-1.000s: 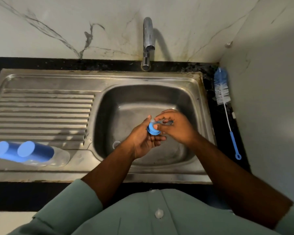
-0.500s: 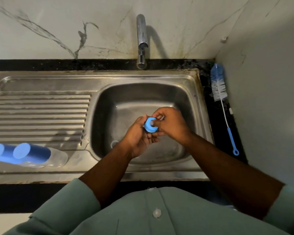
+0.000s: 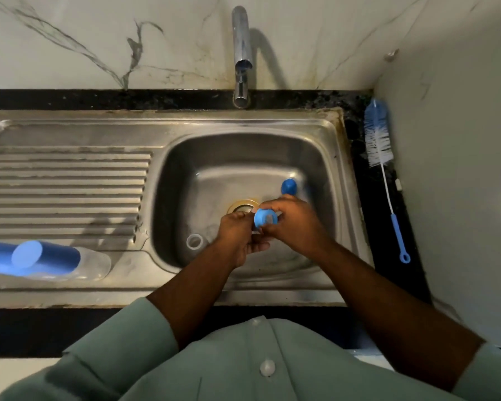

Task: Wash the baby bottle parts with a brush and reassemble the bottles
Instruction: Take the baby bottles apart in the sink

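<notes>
Setting (head view): marble-look wall behind a steel sink (image 3: 347, 198) set in a dark table (image 3: 370, 204), with a ribbed draining board to the left of the basin
Landmark: the drain (image 3: 242, 206) in the middle of the basin; every place below is given from it
Left hand (image 3: 237, 235): just in front of the drain, fingers curled under the blue collar ring (image 3: 265, 217), gripping it from below
Right hand (image 3: 294, 224): just right of the drain, fingers curled onto the same ring; whether a clear teat sits inside it I cannot tell
Ring's pointing: its open face turns up and slightly toward the wearer; it is round, so no real long axis
Other parts: a blue cap (image 3: 289, 186) lies in the basin behind and right of the drain; a clear ring (image 3: 194, 241) lies in front and to the left
Bottles (image 3: 52, 260): two lie on the draining board far left of the drain, long axes running left to right, blue ends to the left
Brush (image 3: 383, 175): lies untouched on the table far right of the drain, long axis front to back, bristles toward the wall
Tap (image 3: 241, 53): behind the drain; no water visible
Risk: wet fingers could let the ring slip into the basin, likely onto the drain
Risk: the loose clear ring near the drain may be overlooked at reassembly
</notes>
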`<state>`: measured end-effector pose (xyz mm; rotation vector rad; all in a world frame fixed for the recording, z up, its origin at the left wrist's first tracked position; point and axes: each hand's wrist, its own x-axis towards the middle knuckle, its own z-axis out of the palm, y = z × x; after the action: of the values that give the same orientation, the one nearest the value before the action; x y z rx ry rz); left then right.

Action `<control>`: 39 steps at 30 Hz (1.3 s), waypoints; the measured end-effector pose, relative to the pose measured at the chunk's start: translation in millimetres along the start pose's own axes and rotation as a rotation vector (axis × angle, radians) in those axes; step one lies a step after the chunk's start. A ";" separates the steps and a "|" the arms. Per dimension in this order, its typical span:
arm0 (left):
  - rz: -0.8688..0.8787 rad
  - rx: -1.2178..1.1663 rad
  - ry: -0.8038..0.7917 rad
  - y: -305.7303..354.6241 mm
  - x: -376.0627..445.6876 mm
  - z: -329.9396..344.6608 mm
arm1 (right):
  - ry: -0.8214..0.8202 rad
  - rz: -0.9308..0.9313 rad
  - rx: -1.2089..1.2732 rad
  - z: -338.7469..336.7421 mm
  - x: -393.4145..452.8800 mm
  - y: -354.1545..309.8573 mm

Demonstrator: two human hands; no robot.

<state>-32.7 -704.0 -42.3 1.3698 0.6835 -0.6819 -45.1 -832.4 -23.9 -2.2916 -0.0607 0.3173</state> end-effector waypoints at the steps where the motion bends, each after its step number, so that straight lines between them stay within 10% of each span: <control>1: -0.001 0.003 0.006 -1.4 4.6 -0.7 | 0.030 0.018 -0.059 0.2 -0.5 3.2; 7: -0.059 0.146 0.058 -17.2 50.7 -9.6 | -0.024 0.168 -0.211 6.2 9.4 46.5; 13: 0.106 1.158 -0.049 -35.1 85.1 -5.0 | -0.375 0.242 -0.489 35.8 39.4 85.9; 19: 0.197 1.527 -0.167 -58.9 101.9 -13.6 | -0.541 0.351 -0.558 62.3 49.3 101.9; 33: 0.226 1.287 -0.094 -48.8 95.8 -31.8 | -0.377 0.399 -0.461 63.2 52.4 89.3; 39: 0.634 0.849 0.219 -16.0 31.2 -80.0 | -0.268 0.263 -0.315 62.4 44.9 39.5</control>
<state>-28.4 -626.7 -82.7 2.3253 0.0606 -0.2963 -19.4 -807.4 -102.6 -2.5568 0.0601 0.8004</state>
